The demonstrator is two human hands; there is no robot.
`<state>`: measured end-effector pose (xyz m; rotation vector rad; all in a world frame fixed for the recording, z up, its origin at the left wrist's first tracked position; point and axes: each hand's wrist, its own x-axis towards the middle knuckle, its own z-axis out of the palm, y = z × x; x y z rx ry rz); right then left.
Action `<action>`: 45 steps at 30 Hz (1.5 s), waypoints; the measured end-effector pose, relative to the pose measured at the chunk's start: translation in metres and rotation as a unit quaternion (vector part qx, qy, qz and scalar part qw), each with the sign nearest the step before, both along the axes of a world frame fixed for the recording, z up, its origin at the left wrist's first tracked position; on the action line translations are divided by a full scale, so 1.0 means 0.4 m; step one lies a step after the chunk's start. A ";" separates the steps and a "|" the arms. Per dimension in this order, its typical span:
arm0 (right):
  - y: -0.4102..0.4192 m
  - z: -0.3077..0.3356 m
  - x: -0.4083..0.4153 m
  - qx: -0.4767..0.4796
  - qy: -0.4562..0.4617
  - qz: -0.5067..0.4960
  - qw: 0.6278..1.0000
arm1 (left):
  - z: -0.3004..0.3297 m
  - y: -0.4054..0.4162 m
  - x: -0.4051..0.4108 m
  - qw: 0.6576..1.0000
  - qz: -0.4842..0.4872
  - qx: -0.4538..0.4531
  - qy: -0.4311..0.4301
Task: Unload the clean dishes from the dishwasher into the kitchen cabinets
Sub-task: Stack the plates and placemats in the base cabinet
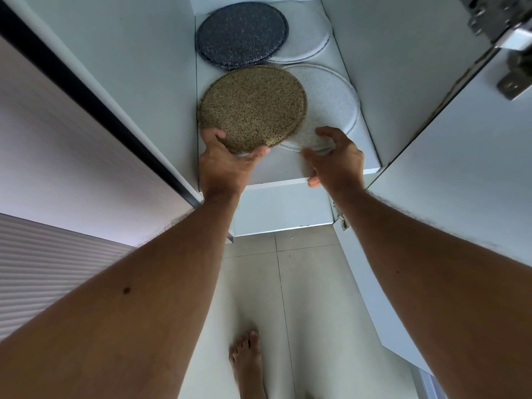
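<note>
Speckled tan plate [252,108] on the cabinet shelf [276,171], at the front left, overlapping the left part of a pale speckled plate [331,102] lying beside it to the right. Near rim of the tan plate gripped by the left hand [223,165]: thumb curled over the left edge, fingers reaching under the front rim, hand closed on it. Cannot tell whether the plate lies flat or is lifted slightly at the front.

Right hand [335,156] just to the right, fingers spread and half curled over the near rim of the pale speckled plate, fingertips at or touching its edge; thumb low, by the front lip of the shelf. Not clamped on anything clearly visible, though contact with the rim cannot be ruled out.

Further back on the same shelf, a dark blue speckled plate [241,33] at the left, lapping over a white plate [308,33] at the right. Four plates in all, two rows of two.

White cabinet walls either side of the shelf; open cabinet door [460,182] to the right with metal hinges [515,82] near the top right. Below, pale tiled floor [311,298] with a bare foot [247,361] on it. Both forearms bare, reaching upward into the cabinet.
</note>
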<state>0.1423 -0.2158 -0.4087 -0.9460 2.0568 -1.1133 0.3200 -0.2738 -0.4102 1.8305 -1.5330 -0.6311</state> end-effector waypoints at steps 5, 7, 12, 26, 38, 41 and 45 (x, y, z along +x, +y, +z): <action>0.021 0.008 0.007 -0.014 0.007 -0.016 1.000 | 0.009 0.006 0.006 0.994 -0.016 0.044 0.101; 0.046 0.028 0.013 -0.007 -0.015 -0.008 1.000 | 0.032 0.031 0.024 0.980 -0.035 0.086 0.177; 0.126 0.144 0.040 0.030 -0.020 0.014 0.999 | 0.155 0.187 0.065 0.974 -0.085 0.132 0.163; 0.485 0.709 0.135 0.066 -0.065 -0.011 0.996 | 0.678 0.515 0.118 0.978 -0.158 0.114 0.081; 0.621 1.085 0.199 0.008 0.038 0.028 0.999 | 1.058 0.647 0.177 0.974 -0.228 0.007 -0.008; 0.636 1.128 0.223 -0.007 0.020 0.000 1.000 | 1.096 0.667 0.195 0.966 -0.257 -0.008 -0.012; 0.666 1.167 0.253 -0.013 0.009 -0.008 1.000 | 1.135 0.667 0.220 0.960 -0.277 -0.039 -0.002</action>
